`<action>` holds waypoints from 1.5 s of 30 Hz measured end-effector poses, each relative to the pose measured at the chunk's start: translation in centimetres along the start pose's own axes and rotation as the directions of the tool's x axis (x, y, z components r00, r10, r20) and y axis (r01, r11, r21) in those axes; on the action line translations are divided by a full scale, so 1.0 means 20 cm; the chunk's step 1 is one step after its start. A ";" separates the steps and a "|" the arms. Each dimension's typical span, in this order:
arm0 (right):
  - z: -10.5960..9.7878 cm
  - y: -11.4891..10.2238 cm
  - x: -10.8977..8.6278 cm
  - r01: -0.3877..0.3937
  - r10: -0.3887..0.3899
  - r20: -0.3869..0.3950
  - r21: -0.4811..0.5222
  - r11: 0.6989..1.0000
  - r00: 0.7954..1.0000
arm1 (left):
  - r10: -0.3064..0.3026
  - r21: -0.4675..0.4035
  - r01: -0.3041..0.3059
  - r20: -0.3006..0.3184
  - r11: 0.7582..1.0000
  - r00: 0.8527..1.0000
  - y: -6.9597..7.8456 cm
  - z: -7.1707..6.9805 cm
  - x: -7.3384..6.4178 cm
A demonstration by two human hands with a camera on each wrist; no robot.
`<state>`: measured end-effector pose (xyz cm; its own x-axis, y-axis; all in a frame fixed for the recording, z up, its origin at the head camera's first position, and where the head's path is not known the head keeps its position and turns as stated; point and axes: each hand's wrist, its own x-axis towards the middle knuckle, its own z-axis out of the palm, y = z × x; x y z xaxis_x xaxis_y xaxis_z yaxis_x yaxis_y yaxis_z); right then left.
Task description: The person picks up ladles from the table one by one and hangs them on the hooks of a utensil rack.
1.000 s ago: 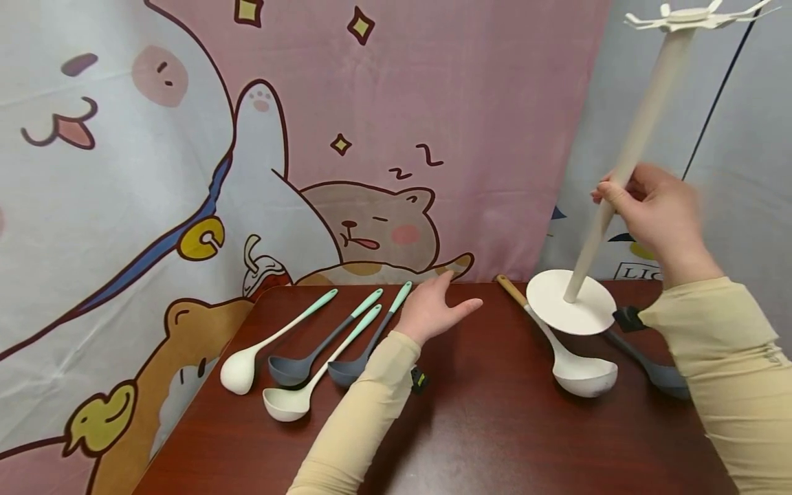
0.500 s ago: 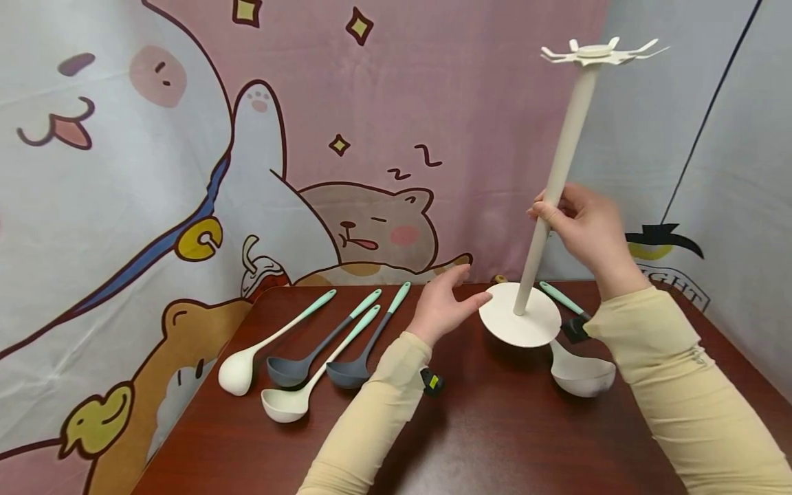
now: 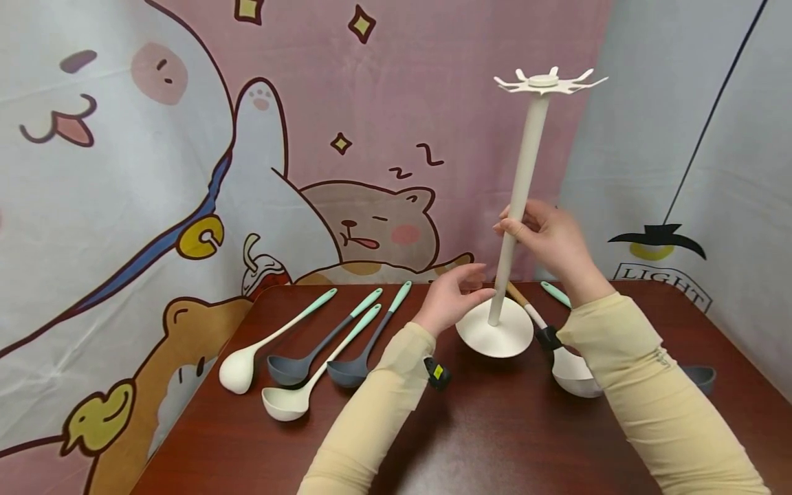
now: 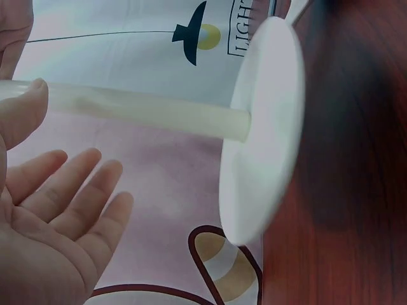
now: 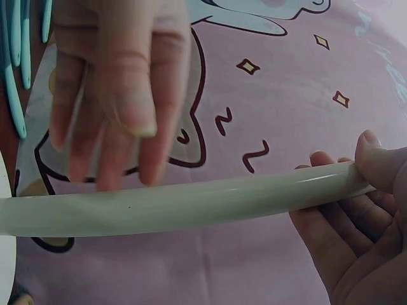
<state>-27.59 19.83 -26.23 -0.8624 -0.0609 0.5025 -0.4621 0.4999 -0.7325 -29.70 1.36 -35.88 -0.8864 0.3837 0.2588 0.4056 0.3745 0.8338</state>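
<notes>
The right hand (image 3: 547,240) pinches the pole (image 3: 522,165) of a white stand (image 3: 509,254) between thumb and fingers, holding it slightly tilted. A ring of prongs (image 3: 543,84) tops the stand; its round base (image 3: 495,337) hangs over the worktop (image 3: 482,426) toward the far edge. The left hand (image 3: 448,299) is just beside the lower pole, fingers spread and thumb apart; whether it touches cannot be told. Toward the left edge lie two white ladles (image 3: 286,404) and two grey ladles (image 3: 346,373), their mint handles pointing to the far edge; the leftmost has its bowl turned down. Right of the base lie a wooden-handled ladle (image 3: 572,375) and, nearer the right edge, another grey-bowled ladle (image 3: 701,377), both partly hidden by the right arm.
</notes>
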 end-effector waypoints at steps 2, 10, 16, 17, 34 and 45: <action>0.02 0.01 0.00 0.008 -0.008 0.020 0.018 1.000 1.000 | 0.016 -0.021 -0.016 0.001 1.000 1.000 0.00 0.00 0.01; 0.10 0.03 -0.02 0.028 -0.033 0.061 0.076 0.997 0.998 | 0.036 -0.027 -0.037 -0.035 0.999 0.999 -0.01 0.03 0.03; 0.15 0.05 -0.02 -0.006 -0.006 0.106 0.112 0.994 0.994 | 0.045 0.029 -0.043 -0.076 0.999 0.996 -0.03 0.03 0.03; 0.16 0.06 -0.01 -0.011 -0.003 0.113 0.124 0.992 0.994 | 0.045 0.035 -0.043 -0.081 0.998 0.996 -0.04 0.04 0.03; 0.27 0.10 0.00 -0.015 -0.003 0.144 0.124 0.992 0.990 | 0.002 0.067 0.007 -0.136 0.998 0.991 -0.12 0.05 0.02; 0.33 0.14 0.03 -0.014 -0.011 0.163 0.148 0.989 0.986 | -0.019 0.067 0.029 -0.151 0.997 0.988 -0.17 0.03 0.02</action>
<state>-30.77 15.58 -31.00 -0.8795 -0.2068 0.4287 -0.4759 0.3673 -0.7991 -31.27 0.81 -38.98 -0.9175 0.2445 0.3138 0.3934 0.4412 0.8066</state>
